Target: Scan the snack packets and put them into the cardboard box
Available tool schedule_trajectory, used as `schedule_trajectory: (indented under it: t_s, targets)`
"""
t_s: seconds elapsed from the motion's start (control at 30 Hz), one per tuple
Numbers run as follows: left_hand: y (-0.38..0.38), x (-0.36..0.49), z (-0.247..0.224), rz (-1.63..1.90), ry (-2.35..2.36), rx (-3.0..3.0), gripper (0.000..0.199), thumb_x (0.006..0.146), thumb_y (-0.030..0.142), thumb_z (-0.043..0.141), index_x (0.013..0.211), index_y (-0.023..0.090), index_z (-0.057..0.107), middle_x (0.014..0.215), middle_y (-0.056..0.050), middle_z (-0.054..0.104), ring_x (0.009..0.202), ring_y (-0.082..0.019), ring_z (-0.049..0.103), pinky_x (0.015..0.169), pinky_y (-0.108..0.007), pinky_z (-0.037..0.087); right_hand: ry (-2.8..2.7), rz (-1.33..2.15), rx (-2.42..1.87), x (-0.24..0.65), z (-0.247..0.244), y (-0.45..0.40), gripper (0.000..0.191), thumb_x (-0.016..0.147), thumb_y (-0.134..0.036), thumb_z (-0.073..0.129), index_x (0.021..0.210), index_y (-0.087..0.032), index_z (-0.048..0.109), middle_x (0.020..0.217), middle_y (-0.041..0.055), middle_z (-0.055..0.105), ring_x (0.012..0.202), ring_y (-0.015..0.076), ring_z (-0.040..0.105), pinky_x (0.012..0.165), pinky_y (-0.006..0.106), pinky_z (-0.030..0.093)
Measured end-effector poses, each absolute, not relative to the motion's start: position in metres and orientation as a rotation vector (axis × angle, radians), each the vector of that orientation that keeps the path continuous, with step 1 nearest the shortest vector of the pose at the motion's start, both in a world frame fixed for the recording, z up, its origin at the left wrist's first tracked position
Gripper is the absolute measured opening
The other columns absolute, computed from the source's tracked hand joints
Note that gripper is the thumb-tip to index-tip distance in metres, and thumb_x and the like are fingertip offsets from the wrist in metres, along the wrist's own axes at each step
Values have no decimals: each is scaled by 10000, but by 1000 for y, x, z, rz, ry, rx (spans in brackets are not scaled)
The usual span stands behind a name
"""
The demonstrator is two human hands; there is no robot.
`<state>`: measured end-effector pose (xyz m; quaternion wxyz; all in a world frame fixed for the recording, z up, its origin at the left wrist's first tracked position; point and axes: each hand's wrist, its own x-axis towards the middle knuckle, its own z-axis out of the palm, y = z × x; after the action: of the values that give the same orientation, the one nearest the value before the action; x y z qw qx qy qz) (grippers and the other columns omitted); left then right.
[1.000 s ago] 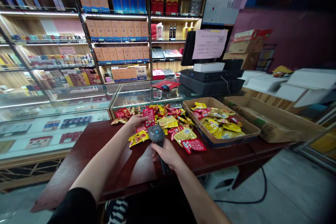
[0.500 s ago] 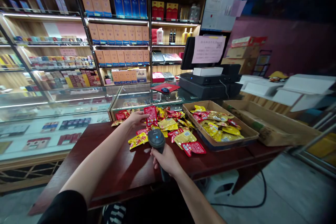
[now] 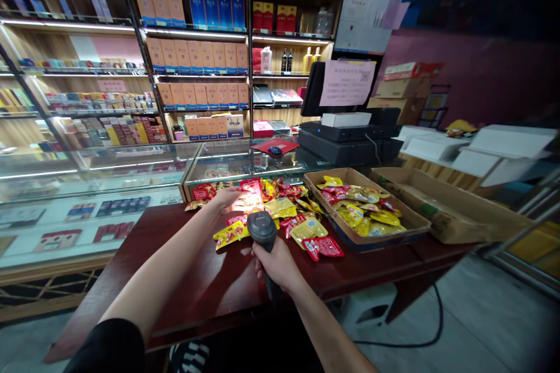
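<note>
A red snack packet is pinched upright in my left hand, bright light falling on it and on the fingertips. My right hand is wrapped round the handle of a black barcode scanner, whose head points at the packet. Around and behind them a loose pile of red and yellow packets lies on the dark red table. A yellow packet rests left of the scanner. To its right lie a gold packet and a red one.
An open carton of similar packets stands right of the pile, with a second carton beyond it. Behind are a glass display counter, a mouse on a red mat and a monitor. A black cable hangs at lower right.
A bright light now shines on the red packet and my left fingertips, and the blue light on the scanner has gone out. Both hands are almost where they were.
</note>
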<state>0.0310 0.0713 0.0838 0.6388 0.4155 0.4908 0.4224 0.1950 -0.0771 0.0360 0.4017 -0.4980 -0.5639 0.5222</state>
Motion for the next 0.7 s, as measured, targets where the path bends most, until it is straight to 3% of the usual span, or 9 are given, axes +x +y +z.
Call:
schedule_trajectory:
  t_s: [0.17, 0.3, 0.4, 0.57, 0.7]
  targets:
    - [69, 32, 86, 949, 1118, 930, 243, 651, 172, 779, 802, 138, 591, 699, -59, 674, 633, -192, 666, 595, -351, 568, -1396, 1332, -1200, 196, 34, -77, 220, 750, -366, 532, 771, -152, 577, 514, -4, 586, 386, 127, 542, 386, 216, 411]
    - [64, 29, 87, 912, 1081, 943, 257, 671, 197, 772, 846, 137, 593, 712, -58, 673, 609, -165, 660, 578, -315, 573, -1234, 1186, -1127, 210, 52, -57, 211, 654, -244, 636, 846, -159, 626, 781, 22, 668, 665, 143, 608, 559, 212, 465]
    - [61, 29, 84, 869, 1051, 931, 244, 698, 195, 751, 874, 144, 590, 740, -56, 678, 607, -155, 661, 574, -289, 575, -1013, 1316, -1123, 232, 77, -24, 218, 656, -202, 611, 869, -171, 645, 697, -7, 637, 633, 125, 571, 575, 209, 457]
    - [68, 48, 79, 744, 1005, 876, 182, 773, 166, 668, 936, 141, 591, 793, -66, 687, 628, -152, 671, 607, -286, 581, -826, 1919, -994, 270, 110, 29, 206, 713, -194, 487, 844, -151, 640, 617, 11, 584, 549, 124, 555, 576, 242, 482]
    - [89, 80, 84, 712, 959, 843, 121, 815, 139, 600, 936, 126, 590, 836, -90, 691, 713, -172, 688, 694, -311, 579, -775, 1948, -1025, 297, 121, 56, 150, 722, -162, 481, 791, -143, 613, 632, 23, 604, 550, 124, 562, 572, 239, 477]
